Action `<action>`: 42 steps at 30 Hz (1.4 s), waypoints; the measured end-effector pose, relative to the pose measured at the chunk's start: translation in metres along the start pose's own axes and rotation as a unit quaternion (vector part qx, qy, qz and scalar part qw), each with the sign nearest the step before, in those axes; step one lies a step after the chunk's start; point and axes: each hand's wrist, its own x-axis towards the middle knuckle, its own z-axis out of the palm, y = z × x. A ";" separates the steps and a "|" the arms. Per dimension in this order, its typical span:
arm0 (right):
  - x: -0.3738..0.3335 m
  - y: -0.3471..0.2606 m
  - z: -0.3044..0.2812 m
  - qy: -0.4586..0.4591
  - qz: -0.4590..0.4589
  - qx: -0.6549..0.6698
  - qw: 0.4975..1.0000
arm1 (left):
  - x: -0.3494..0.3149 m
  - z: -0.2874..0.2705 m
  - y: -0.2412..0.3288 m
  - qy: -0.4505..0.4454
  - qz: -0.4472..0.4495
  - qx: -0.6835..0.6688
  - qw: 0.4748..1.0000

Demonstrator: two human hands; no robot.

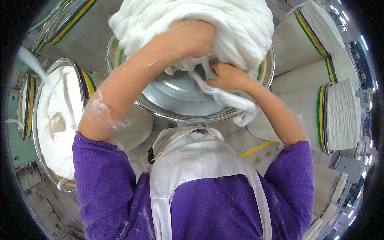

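- Fingers of the right hand (pixel 230 77) point leftward and away under the near edge of the white rope-like fibre mass (pixel 236 28); the thumb lies against a loose, pale-grey twisted fibre strand (pixel 218 95), with the index finger spread apart from it. The other fingers are hidden, so I cannot tell whether they grip.
- Fingers of the left hand (pixel 198 37) are sunk into the folds of the same mass, bent down from the wrist; whether they are closed on any of it cannot be told.
- Nearest, a white cloth apron (pixel 196 160) covers a purple short-sleeved top (pixel 216 204); wisps of lint cling to the left forearm.
- Beyond the apron stands a wide round can with a shiny metal rim (pixel 180 119). Its silvery inner disc (pixel 172 96) shows on the near side, and the strand crosses from the mass to droop over the near right rim.
- Left of it, a metal-rimmed can holds white coiled fibre (pixel 54 140) with a hollow in the middle.
- On the right, striped-rim cans carry tall white pleated fibre stacks (pixel 342 116).
- Farthest, the mass heaps over the can's far half, beyond both hands.
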 end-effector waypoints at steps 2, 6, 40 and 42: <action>0.017 0.000 0.008 -0.064 -0.028 -0.021 0.997 | -0.004 0.001 -0.005 -0.019 0.022 -0.005 1.000; 0.000 -0.003 0.008 -0.217 -0.127 -0.034 0.967 | -0.011 0.000 -0.024 -0.107 0.115 -0.062 0.986; 0.035 -0.017 0.076 -0.252 0.015 -0.181 0.951 | -0.044 0.086 -0.012 -0.107 0.092 -0.143 0.980; 0.033 -0.015 0.072 -0.212 0.012 -0.148 0.966 | -0.052 0.103 -0.015 -0.172 0.105 -0.132 0.971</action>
